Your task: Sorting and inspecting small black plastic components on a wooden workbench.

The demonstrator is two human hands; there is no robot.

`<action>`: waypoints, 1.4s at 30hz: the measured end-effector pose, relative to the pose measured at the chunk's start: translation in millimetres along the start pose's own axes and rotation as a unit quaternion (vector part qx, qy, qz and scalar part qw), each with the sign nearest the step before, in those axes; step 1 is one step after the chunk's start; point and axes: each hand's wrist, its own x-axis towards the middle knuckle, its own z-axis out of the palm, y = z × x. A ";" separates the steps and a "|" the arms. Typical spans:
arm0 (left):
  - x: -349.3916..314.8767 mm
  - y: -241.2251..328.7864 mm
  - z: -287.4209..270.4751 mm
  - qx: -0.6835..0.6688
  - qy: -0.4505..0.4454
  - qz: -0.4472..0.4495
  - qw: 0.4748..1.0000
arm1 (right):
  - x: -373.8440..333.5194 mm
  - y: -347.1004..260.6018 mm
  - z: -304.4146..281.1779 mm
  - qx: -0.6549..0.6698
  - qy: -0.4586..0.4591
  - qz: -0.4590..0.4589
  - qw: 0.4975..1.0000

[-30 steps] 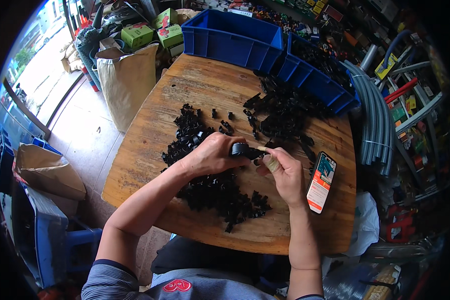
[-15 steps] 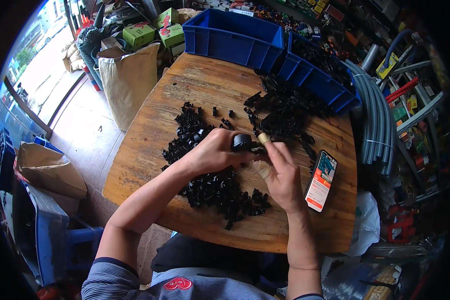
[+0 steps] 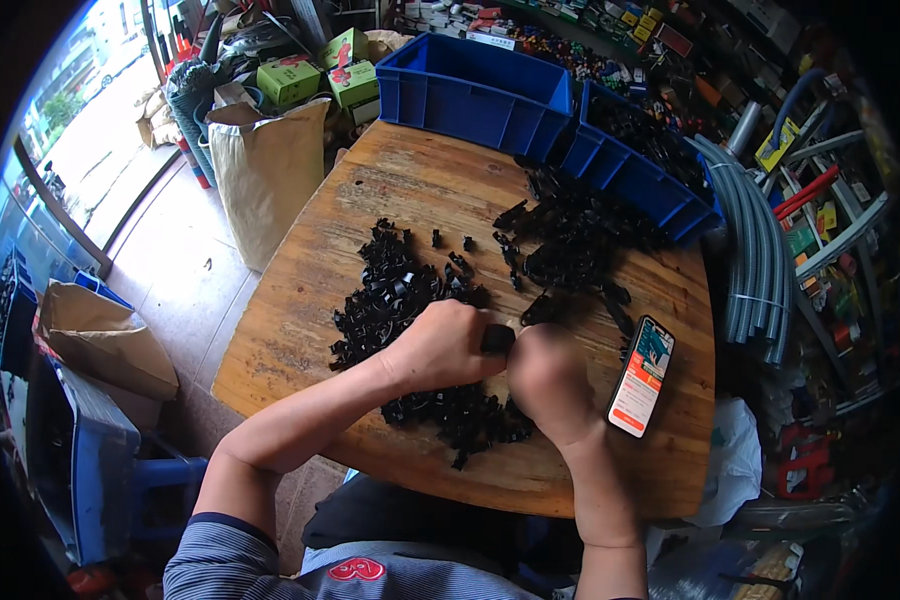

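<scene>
The left hand (image 3: 446, 346) is curled into a fist around a black part (image 3: 497, 339), whose rounded end sticks out at the thumb side, facing the right hand (image 3: 548, 372). The part sits in the narrow space between the two hands, above the table (image 3: 288, 325). The right hand is just beside it, blurred, so I cannot tell whether its fingers grip anything. Small black pieces (image 3: 382, 290) spread on the table beneath and around the left hand and forearm. Longer black parts (image 3: 572, 250) lie heaped beyond the right hand, and a phone (image 3: 640, 378) with a lit screen rests to its right.
</scene>
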 end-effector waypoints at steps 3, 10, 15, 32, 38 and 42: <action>4.7 -0.8 -7.3 -0.017 0.007 -0.034 0.999 | -1.2 4.3 11.4 0.044 -0.011 0.019 0.999; 82.7 -61.0 -45.4 -0.097 0.081 -0.073 0.989 | -0.7 -7.6 39.4 0.181 0.067 0.159 0.968; 168.6 -101.0 -26.4 0.254 0.008 0.161 0.954 | -7.0 -12.5 56.0 0.143 0.045 0.130 0.980; 28.8 -25.8 -17.7 -0.333 -0.007 -0.054 0.941 | 5.5 8.6 19.4 0.667 0.164 0.324 0.651; 7.8 -18.3 -5.1 -0.147 0.090 0.060 0.983 | 5.1 8.4 14.0 0.708 0.115 0.269 0.643; 4.7 -7.1 -8.3 -0.136 0.025 -0.002 0.990 | 3.9 12.6 7.4 0.649 0.091 0.249 0.714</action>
